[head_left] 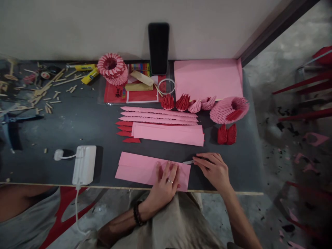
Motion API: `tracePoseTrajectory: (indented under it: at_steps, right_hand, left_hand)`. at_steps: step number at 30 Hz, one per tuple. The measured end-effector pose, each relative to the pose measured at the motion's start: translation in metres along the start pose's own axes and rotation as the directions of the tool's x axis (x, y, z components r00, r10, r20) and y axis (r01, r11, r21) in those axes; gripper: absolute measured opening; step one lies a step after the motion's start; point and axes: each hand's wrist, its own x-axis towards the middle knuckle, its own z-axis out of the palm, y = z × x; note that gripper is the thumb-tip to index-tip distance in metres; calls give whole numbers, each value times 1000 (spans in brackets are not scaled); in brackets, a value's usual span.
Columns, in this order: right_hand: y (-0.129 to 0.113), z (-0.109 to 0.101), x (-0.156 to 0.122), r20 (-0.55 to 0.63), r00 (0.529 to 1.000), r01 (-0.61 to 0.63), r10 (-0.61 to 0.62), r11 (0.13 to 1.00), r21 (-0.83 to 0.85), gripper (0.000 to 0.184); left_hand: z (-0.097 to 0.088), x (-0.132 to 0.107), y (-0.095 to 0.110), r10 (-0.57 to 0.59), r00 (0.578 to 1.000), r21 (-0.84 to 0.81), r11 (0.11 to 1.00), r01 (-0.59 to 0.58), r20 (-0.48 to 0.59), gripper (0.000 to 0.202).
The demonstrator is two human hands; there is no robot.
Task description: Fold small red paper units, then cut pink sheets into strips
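Observation:
My left hand (166, 181) lies flat, fingers spread, pressing on the right end of a folded pink paper sheet (140, 167) near the table's front edge. My right hand (214, 169) is closed around a small cutter knife (188, 162), whose blade tip touches the paper's right edge. Behind them lies a stack of pink paper strips (168, 134), with longer narrow pink strips (158, 114) and red pointed pieces (126, 128) beyond.
Folded red and pink paper pieces (185, 102), a pink fan-shaped paper model (229, 109), a round paper model (112, 68), a pink sheet (207, 79) and a black phone (158, 47) stand behind. A white power bank (84, 165) and wooden sticks (44, 93) lie at left.

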Motion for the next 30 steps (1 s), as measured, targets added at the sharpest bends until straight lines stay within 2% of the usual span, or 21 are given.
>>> tracePoseTrajectory:
  at_steps: [6,10,12,15,17,20,25,30]
  right_hand:
    - [-17,16,20,-14,999,30,-29,999,33,15]
    - [-2,1,11,58,998,36,-38,999,35,16]
    - [10,-9,1,83,996,38,-39,999,11,19]
    - [21,-18,-11,84,996,35,-33,999,-19,21]
    - [20,-18,-13,87,996,27,-24,999,-26,23]
    - [11,-12,-7,78,997,21,-18,999,-32,23]
    - [-11,8,10,25,999,31,-31,999,-10,15]
    - [-17,18,20,34,999,41,-42,999,26,16]
  left_hand:
    - [0,-1,-2,13,1000,-12,1000,-13,-19,66]
    - [4,-4,3,57,994,-138,988,-69,-88,63]
    - [6,-6,6,20,994,-192,981,-41,-110,62]
    - [7,-8,5,-76,993,-176,982,60,-85,63]
    - [8,-8,2,-58,995,-131,990,48,-77,63]
    - [8,-8,-1,1,998,-70,998,-5,-64,63]
    - [11,-7,0,21,997,-27,999,-23,-68,62]
    - [4,-15,-11,24,1000,-104,994,-22,20,64]
